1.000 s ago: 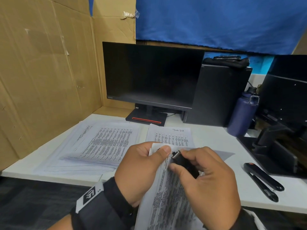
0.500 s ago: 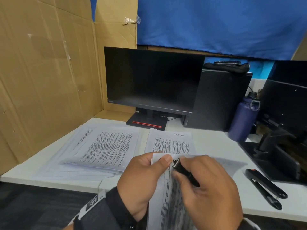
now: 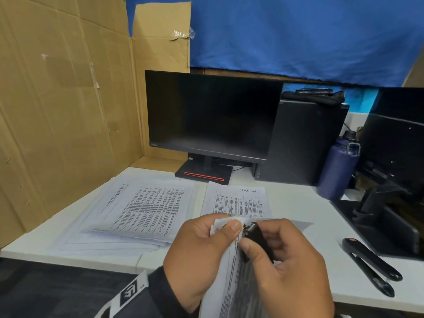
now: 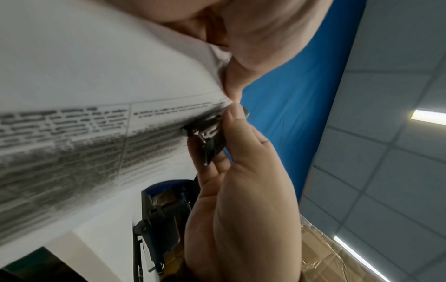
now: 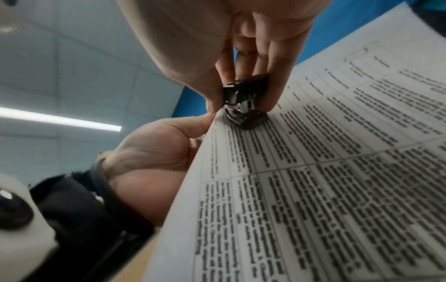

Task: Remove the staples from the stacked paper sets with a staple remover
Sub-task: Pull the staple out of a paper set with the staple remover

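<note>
A printed paper set is lifted off the desk in front of me. My left hand pinches its top corner between thumb and fingers. My right hand grips a small black staple remover whose metal claws bite at that corner, right beside the left thumb. In the right wrist view the staple remover sits on the edge of the printed paper set. The staple itself is too small to make out. Two more paper stacks lie on the desk: a wide paper stack at left, a smaller paper stack behind my hands.
A black stapler lies on the white desk at right. A dark monitor, a black computer case and a purple bottle stand at the back. Cardboard walls close the left side.
The head view has tilted down a little. Both hands keep their hold, and the remover stays at the corner of the held set.
</note>
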A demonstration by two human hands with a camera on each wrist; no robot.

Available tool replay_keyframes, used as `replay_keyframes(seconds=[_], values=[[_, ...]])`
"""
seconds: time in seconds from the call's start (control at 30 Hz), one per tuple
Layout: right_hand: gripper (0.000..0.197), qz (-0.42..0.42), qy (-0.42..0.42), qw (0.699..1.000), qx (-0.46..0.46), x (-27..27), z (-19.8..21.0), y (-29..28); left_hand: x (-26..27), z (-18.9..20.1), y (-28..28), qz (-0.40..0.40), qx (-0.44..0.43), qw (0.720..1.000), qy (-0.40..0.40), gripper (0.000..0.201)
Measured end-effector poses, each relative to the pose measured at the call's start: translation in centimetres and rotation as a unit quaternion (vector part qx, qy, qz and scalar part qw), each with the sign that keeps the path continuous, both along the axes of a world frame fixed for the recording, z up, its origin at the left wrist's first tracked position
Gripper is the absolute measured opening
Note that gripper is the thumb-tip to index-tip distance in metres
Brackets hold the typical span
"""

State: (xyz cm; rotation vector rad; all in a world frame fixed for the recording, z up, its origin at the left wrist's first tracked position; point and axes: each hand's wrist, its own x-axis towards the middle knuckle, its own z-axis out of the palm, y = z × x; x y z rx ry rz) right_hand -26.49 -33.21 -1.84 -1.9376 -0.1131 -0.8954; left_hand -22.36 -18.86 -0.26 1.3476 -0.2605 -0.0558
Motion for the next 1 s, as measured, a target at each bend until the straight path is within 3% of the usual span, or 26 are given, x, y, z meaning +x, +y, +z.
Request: replay_keyframes(seconds=[0.2,0.33,0.47,0.57,0.8,0.87,1.0], values=[[0.027,0.042,0.076,0.996,0.022,0.4,0.0,0.0,0.0,-0.2,0.0,0.018,-0.011,1.0,0.01,0.024],[0.029,0.058,0.108,0.992,0.028,0.9,-0.2,-0.3,0.4,-0.6,0.1,0.009,-0.018,0.999,0.034,0.012],[0.031,0.099,0.161,0.98,0.068,1.5,0.0,-1.1,0.6,-0.9,0.1,0.007,-0.014,0.999,0.041,0.025],[0.026,0.113,0.18,0.973,0.088,1.8,-0.1,-1.1,0.9,-1.1,0.2,-0.003,-0.018,0.998,0.061,0.02],[0.016,0.124,0.181,0.972,0.084,1.9,-0.3,-1.2,0.9,-1.3,0.2,-0.015,-0.017,0.996,0.09,0.013],[0.013,0.087,0.151,0.984,0.045,1.5,-0.2,-1.0,0.9,-1.1,0.2,-0.014,-0.009,0.996,0.082,0.012],[0.026,0.018,0.079,0.994,-0.075,0.8,0.0,-0.6,0.7,-0.2,0.2,-0.011,0.01,0.999,0.045,0.013]])
